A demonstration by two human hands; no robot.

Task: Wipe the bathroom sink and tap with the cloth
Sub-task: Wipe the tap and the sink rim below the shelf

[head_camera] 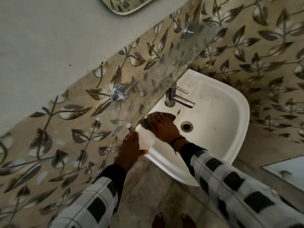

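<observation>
Wall (246,51) tiled with a leaf pattern is filling most of the view, with a plain grey band (49,38) above it and the lower rim of a mirror (126,5) showing at the top edge. A glass shelf (164,76), held by two chrome brackets (118,94), is running along the wall and overhanging the back edge of the sink. The white sink (222,112) is projecting from the wall below the shelf, its basin showing faint orange marks near the tap and a round drain (186,126) near the middle. Two sleeves (238,186) in a black-and-white check are reaching in from the bottom edge, and bare toes are showing on the floor (148,195) below the sink's front edge. The right hand (164,127), a dark band at its wrist, is pressing flat on the cloth with fingers spread; its grip is not closed round anything. The left hand (131,148) is resting against the sink's left corner, fingers extended along the rim beside a small chrome peg (130,127) under the shelf; whether its grip is holding the rim cannot be told. The chrome tap (176,97) is standing on the sink's back edge, spout pointing over the basin. The striped brown cloth (148,121) is lying on the back-left part of the sink, between tap and left corner, partly covered by the right hand.
</observation>
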